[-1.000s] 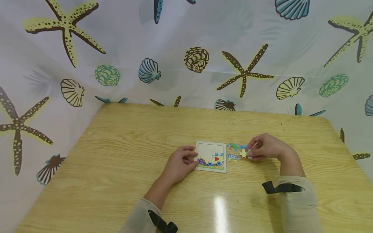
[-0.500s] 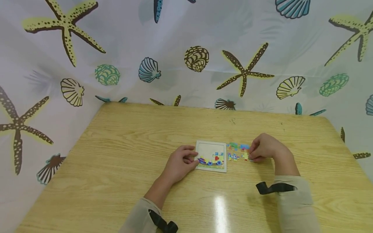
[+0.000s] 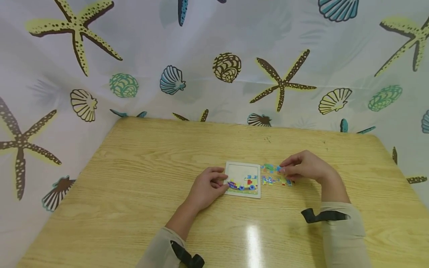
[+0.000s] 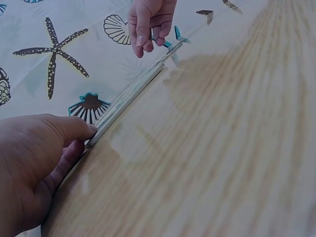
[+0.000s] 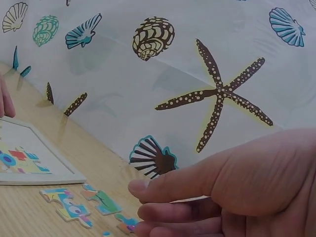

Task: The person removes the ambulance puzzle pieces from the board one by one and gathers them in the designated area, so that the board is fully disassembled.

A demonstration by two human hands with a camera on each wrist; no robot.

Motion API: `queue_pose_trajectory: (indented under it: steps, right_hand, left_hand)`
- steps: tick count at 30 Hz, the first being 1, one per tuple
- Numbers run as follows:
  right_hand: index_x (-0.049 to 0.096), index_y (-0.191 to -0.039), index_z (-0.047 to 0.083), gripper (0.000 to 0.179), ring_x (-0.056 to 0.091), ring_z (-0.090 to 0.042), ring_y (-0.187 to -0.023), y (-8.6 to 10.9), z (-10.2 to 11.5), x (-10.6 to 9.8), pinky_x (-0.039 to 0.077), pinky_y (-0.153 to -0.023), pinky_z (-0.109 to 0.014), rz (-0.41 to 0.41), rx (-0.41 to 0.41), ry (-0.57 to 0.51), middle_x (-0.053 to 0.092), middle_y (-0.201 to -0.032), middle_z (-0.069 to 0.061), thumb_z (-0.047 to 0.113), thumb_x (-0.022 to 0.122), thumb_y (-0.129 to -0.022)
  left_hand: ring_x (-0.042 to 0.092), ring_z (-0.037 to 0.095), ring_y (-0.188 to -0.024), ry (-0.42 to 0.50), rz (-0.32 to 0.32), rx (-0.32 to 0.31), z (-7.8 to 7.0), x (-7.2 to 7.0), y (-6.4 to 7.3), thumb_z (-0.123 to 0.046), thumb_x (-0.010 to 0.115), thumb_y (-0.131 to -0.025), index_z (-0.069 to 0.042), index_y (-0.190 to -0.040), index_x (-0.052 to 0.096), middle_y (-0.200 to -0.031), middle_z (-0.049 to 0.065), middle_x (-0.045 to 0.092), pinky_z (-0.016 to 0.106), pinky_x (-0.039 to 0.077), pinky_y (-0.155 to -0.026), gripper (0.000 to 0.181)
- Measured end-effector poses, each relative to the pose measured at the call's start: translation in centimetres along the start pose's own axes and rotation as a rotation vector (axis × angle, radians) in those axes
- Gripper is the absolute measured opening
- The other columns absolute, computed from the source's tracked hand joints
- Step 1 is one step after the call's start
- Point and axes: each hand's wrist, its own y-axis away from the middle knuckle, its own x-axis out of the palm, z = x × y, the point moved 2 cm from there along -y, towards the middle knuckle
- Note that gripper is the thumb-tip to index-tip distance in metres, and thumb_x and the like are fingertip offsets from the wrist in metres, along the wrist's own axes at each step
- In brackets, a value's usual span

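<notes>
My left hand (image 3: 207, 190) holds the left edge of a square jigsaw puzzle tray (image 3: 239, 172), its thumb on the rim in the left wrist view. Fitted pieces along the tray's bottom and right side show a colourful vehicle with blue wheels (image 3: 251, 187). My right hand (image 3: 306, 167) hovers at the loose pieces right of the tray, fingertips over a blue piece (image 3: 278, 169). In the right wrist view its thumb and fingers stand apart with nothing visible between them. A green piece (image 3: 269, 168), a blue-and-yellow piece (image 3: 267, 181) and a yellow piece (image 3: 286, 182) lie close by.
The wooden table (image 3: 161, 156) extends around the tray on all sides. Behind it hangs a white curtain (image 3: 201, 100) printed with shells and starfish. Each sleeve carries a black wrist camera mount (image 3: 323, 216).
My right hand shifted the yellow piece slightly right and down and let go of it. It then moved up and left to the blue piece. The left hand and tray stay put.
</notes>
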Motion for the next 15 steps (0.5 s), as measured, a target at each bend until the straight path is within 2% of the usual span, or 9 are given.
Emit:
queue_pose_trajectory:
  steps: [10,15]
  right_hand:
    - [0.069,-0.117,-0.005,0.032,0.071,-0.020,-0.085,-1.3,1.3,2.4,0.060,-0.079,-0.035,0.001,-0.058,0.060,0.072,-0.105,-0.016,0.017,0.070,-0.094]
    - [0.071,-0.111,-0.004,0.027,0.067,-0.018,-0.074,-2.2,2.2,4.0,0.058,-0.070,-0.034,0.035,-0.105,0.095,0.073,-0.091,-0.012,0.014,0.073,-0.091]
  left_hand:
    - [0.062,0.011,-0.088,-0.017,0.000,0.000,0.1,0.1,0.0,-0.011,0.079,-0.086,-0.006,-0.110,0.075,-0.137,0.004,0.059,0.023,0.055,-0.077,0.025]
    - [0.062,0.011,-0.088,-0.020,-0.003,0.000,0.1,0.2,-0.1,-0.011,0.078,-0.086,-0.006,-0.110,0.075,-0.137,0.004,0.059,0.023,0.055,-0.078,0.025]
